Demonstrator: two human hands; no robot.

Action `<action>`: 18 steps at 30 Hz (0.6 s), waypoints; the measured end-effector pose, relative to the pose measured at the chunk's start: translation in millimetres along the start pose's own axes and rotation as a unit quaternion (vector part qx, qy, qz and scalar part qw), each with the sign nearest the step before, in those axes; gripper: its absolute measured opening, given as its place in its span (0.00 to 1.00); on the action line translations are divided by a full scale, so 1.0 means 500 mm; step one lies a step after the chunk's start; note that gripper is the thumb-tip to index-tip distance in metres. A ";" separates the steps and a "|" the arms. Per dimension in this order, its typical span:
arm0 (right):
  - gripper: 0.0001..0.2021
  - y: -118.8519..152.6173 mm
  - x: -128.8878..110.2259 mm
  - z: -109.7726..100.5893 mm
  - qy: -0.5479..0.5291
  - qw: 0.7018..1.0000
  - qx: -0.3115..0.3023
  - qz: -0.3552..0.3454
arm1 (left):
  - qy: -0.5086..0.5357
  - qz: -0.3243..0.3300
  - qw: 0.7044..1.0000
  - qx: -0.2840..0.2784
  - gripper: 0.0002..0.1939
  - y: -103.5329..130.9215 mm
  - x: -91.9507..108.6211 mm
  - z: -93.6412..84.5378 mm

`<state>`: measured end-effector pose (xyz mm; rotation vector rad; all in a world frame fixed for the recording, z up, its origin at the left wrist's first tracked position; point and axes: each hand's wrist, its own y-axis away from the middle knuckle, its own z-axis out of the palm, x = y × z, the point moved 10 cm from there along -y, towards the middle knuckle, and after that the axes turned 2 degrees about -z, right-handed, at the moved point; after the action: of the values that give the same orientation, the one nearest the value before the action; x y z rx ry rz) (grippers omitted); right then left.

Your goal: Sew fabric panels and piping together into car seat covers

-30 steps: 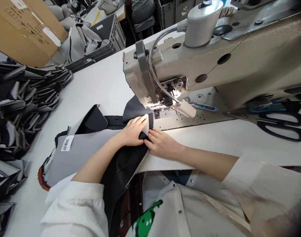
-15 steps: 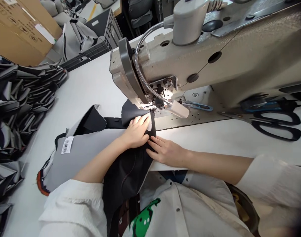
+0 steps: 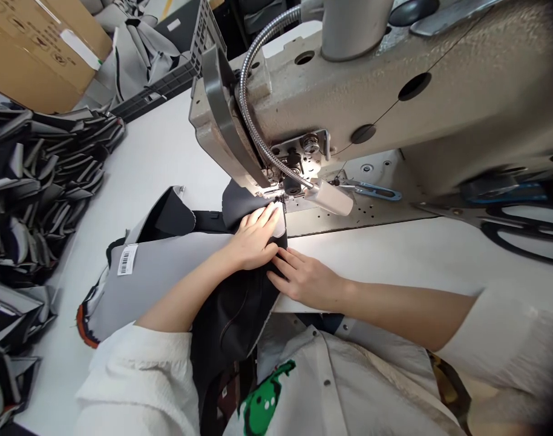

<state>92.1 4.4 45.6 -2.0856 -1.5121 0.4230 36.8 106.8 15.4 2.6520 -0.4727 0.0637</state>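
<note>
A piece of black and grey fabric (image 3: pixel 167 260) lies under the needle area of a sewing machine (image 3: pixel 313 103). My left hand (image 3: pixel 256 239) rests flat on the fabric just in front of the presser foot, fingers stretched toward it. Beside it, my right hand (image 3: pixel 306 278) touches the black edge of the fabric with its fingertips, thumb and fingers apart. A white barcode label (image 3: pixel 127 260) sits on the grey part. The black part hangs over the table's front edge toward my lap. The needle tip is too small to make out.
Black-handled scissors (image 3: pixel 507 227) and blue-handled thread snips (image 3: pixel 371 190) lie right of the needle. Piles of cut pieces (image 3: pixel 35 200) cover the left side. Behind stand a grey crate (image 3: pixel 167 91) and a cardboard box (image 3: pixel 45 54). A lamp (image 3: pixel 330 197) hangs low by the needle.
The fabric has shifted slightly up and toward the machine, with my left hand moving along on it. My right hand is almost in place. The view has moved a little closer to the machine.
</note>
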 end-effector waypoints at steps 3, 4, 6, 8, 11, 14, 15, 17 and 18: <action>0.10 -0.001 -0.001 0.000 0.000 1.000 0.002 0.000 | -0.001 -0.002 1.000 -0.005 0.38 -0.001 0.000 0.006; 0.10 -0.001 -0.002 0.000 0.000 1.000 0.003 0.001 | -0.002 -0.003 1.000 -0.005 0.38 -0.001 0.000 0.006; 0.10 0.000 -0.001 0.001 -0.001 1.000 0.002 0.004 | -0.004 -0.003 1.000 -0.002 0.38 -0.003 0.001 0.004; 0.11 0.001 -0.001 0.001 -0.004 1.000 -0.001 0.005 | -0.007 -0.003 1.000 -0.001 0.38 -0.004 0.002 0.002; 0.11 0.002 -0.001 0.002 -0.006 1.000 -0.009 0.004 | -0.010 -0.003 1.000 0.006 0.39 -0.007 0.003 0.000; 0.10 0.001 0.000 0.000 -0.001 1.000 -0.009 0.005 | -0.017 0.000 1.000 0.016 0.39 -0.009 0.006 -0.004; 0.10 0.001 0.000 -0.002 0.001 1.000 -0.009 0.005 | -0.019 0.001 1.000 0.017 0.39 -0.009 0.007 -0.005; 0.10 0.001 0.002 -0.005 0.006 1.000 -0.009 0.004 | -0.019 0.001 1.000 0.016 0.39 -0.010 0.008 -0.005; 0.10 0.001 0.003 -0.006 0.008 1.000 -0.011 0.003 | -0.018 0.000 1.000 0.014 0.39 -0.010 0.008 -0.005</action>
<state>94.8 5.1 47.6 -2.1064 -1.5074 0.3943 42.5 111.1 16.2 2.6854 -0.4877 0.0226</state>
